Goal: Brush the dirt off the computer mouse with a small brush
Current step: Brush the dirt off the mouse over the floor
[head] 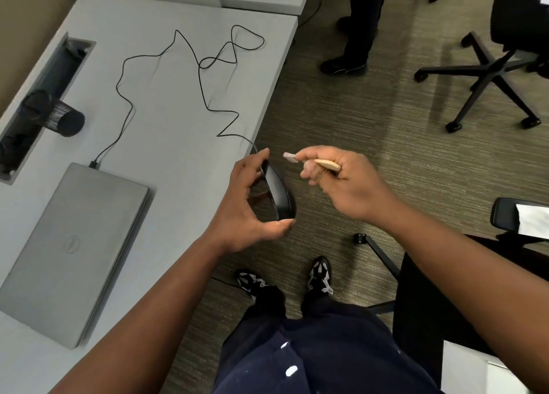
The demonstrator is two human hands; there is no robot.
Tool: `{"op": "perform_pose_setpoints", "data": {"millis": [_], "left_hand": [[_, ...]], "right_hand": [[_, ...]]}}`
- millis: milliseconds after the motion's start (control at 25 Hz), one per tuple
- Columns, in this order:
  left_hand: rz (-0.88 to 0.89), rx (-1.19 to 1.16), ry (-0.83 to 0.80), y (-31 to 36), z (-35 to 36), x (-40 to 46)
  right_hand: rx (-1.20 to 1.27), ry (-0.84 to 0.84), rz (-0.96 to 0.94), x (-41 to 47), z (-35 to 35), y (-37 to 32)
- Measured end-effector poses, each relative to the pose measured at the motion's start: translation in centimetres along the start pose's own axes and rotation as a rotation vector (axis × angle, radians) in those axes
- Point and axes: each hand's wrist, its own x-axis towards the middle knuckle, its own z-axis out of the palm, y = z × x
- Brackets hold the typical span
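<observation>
Near the middle of the frame, just past the right edge of the grey surface [178,102], the left hand [240,212] holds the black computer mouse [279,191] in the air above the carpet. The grip of this hand is closed around the mouse: the fingertips sit on its upper end and the thumb presses under its lower end, so the mouse stands on its side, with the curved back turned toward the right of the frame. The thin black cable [205,67] leaves the top end of the mouse, lies in loose loops over the upper middle of the surface and ends at the closed grey laptop [74,245] in the lower left.

To the right of the mouse, the right hand [347,183] grips the small brush [315,162]. Its fingers are curled around the pale wooden handle, and the light bristle end points left toward the mouse. The bristles are near the top end of the mouse but apart from it.

At the left edge of the frame a black mesh cup [56,114] lies on its side beside a long cable slot in the surface. At the upper right stands a black office chair [493,64] on the carpet, and the legs of another person [356,25] are at the top of the frame.
</observation>
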Motion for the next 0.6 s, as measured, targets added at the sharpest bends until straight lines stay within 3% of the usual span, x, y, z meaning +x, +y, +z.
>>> {"op": "perform_pose_setpoints", "data": {"millis": [200,400,600], "left_hand": [[0.025,-0.029,0.032,-0.4,0.5,0.3],[0.007,-0.071,0.046,-0.2,0.6,0.3],[-0.034,-0.035,0.051,-0.9,0.2,0.3]], "right_hand": [[0.220,-0.141,0.146,-0.6,1.3,-0.3],[0.471,-0.099,0.206,-0.6,2.3,-0.4],[0.434,-0.031,0.155,-0.7,2.1,-0.5]]}}
